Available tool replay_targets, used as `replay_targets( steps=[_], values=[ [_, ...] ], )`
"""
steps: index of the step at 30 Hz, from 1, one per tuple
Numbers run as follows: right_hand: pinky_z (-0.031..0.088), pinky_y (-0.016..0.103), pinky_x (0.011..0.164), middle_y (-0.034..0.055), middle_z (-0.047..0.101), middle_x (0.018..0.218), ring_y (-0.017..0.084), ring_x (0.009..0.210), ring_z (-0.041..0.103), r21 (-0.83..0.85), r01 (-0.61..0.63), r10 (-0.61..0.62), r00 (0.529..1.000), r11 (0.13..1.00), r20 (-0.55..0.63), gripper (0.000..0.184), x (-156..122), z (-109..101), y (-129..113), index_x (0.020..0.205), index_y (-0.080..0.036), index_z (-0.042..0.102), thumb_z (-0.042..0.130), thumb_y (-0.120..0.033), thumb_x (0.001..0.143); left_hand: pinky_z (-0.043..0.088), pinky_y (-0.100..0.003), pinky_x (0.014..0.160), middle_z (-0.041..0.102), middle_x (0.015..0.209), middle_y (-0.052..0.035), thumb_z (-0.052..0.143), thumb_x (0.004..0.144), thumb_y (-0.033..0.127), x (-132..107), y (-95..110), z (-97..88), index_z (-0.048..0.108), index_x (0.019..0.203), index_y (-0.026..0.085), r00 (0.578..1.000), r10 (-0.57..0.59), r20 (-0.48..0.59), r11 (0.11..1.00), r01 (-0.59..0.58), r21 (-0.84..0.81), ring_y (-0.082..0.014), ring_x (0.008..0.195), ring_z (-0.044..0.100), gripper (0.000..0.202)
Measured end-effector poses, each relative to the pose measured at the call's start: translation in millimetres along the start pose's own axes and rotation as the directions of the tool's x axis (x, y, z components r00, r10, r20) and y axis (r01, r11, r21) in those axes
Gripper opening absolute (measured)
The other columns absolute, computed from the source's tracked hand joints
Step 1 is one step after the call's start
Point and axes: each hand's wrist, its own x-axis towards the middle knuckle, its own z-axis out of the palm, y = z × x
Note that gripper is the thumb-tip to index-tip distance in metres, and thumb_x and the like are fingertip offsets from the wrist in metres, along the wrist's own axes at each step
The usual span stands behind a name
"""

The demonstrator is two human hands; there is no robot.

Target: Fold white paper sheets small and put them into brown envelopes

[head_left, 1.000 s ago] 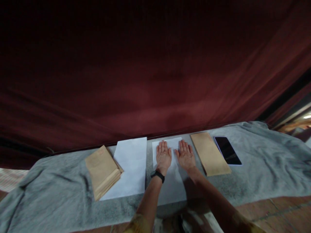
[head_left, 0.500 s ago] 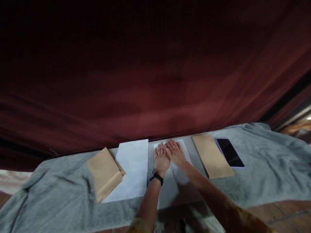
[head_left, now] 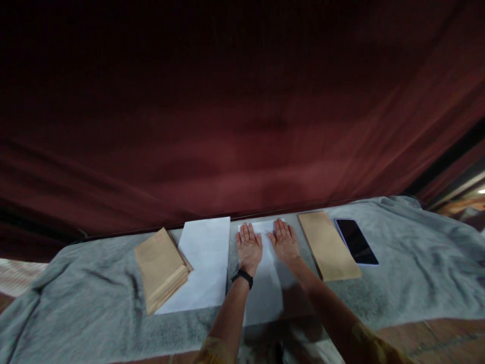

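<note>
A white sheet of paper [head_left: 263, 298] lies in front of me, with a crease running down it. My left hand [head_left: 249, 248], a black band on its wrist, rests flat on the sheet's upper left part, fingers stretched out. On the upper right part lies my right hand [head_left: 285, 244], also flat with its fingers extended. A strip of paper shows between the two hands. Neither hand grips anything; both palms hide part of the sheet.
To the left are a stack of white paper [head_left: 208, 263] and a pile of brown envelopes [head_left: 161, 265] overlapping it. On the right lie more brown envelopes [head_left: 329, 245] and a phone [head_left: 356, 241]. A grey cloth [head_left: 102, 303] covers the surface; a dark red curtain [head_left: 242, 151] hangs behind.
My hands were close together and touching near the sheet's top. Now they are apart, the right hand having slid to the right across the paper.
</note>
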Motion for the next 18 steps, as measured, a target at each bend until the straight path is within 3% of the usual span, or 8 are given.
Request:
replay_targets(
  steps=[5, 10, 12, 15, 18],
  values=[
    [0.027, 0.054, 0.120, 0.0257, 0.041, 0.157, 0.036, 0.146, 0.041, -0.009, -0.078, 0.077, 0.996, 0.997, -0.035, 0.065, -4, 2, 3, 0.155, 0.001, 0.037, 0.027, -0.042, 0.107, 0.030, -0.051, 0.123, 0.042, 0.157, -0.0245, 0.031, 0.103, 0.034, -4, -5, 9.3, 0.039, 0.153, 0.000, 0.985, -0.101, -0.140, 0.995, 0.098, -0.029, -0.0319, 0.151, 0.035, 0.061],
    [0.028, 0.055, 0.120, 0.0259, 0.041, 0.157, 0.035, 0.146, 0.041, -0.005, -0.087, 0.087, 0.995, 0.996, -0.048, 0.065, -4, 3, 1, 0.156, 0.000, 0.036, 0.027, -0.042, 0.106, 0.032, -0.053, 0.122, 0.046, 0.154, -0.0246, 0.028, 0.104, 0.032, -9, -9, 3.9, 0.040, 0.153, 0.001, 0.974, -0.138, -0.179, 0.990, 0.131, -0.054, -0.0327, 0.150, 0.036, 0.060],
    [0.027, 0.054, 0.121, 0.0262, 0.040, 0.158, 0.035, 0.147, 0.040, -0.008, -0.094, 0.093, 0.995, 0.996, -0.024, 0.065, -4, 3, 0, 0.156, 0.001, 0.036, 0.029, -0.042, 0.106, 0.030, -0.052, 0.124, 0.045, 0.156, -0.0229, 0.027, 0.105, 0.033, -12, -6, -1.8, 0.040, 0.153, 0.001, 0.984, -0.089, -0.156, 0.995, 0.082, -0.053, -0.0315, 0.152, 0.033, 0.059],
    [0.027, 0.055, 0.121, 0.0253, 0.039, 0.159, 0.035, 0.147, 0.040, -0.003, -0.094, 0.094, 0.995, 0.996, -0.016, 0.064, -5, 2, 0, 0.156, -0.001, 0.035, 0.030, -0.040, 0.106, 0.025, -0.048, 0.127, 0.041, 0.161, -0.0160, 0.028, 0.105, 0.032, -22, 2, -8.7, 0.039, 0.155, 0.007, 0.994, 0.077, -0.080, 0.995, -0.082, -0.062, -0.0268, 0.154, 0.027, 0.057],
    [0.027, 0.057, 0.120, 0.0246, 0.040, 0.158, 0.036, 0.147, 0.040, 0.011, -0.071, 0.071, 0.997, 0.997, -0.040, 0.061, -6, 1, 2, 0.156, -0.003, 0.037, 0.030, -0.038, 0.106, 0.025, -0.045, 0.128, 0.040, 0.162, -0.0103, 0.028, 0.105, 0.030, -34, 9, -10.6, 0.039, 0.156, 0.013, 0.965, 0.261, 0.031, 0.963, -0.257, -0.086, -0.0228, 0.155, 0.027, 0.055]
  ],
)
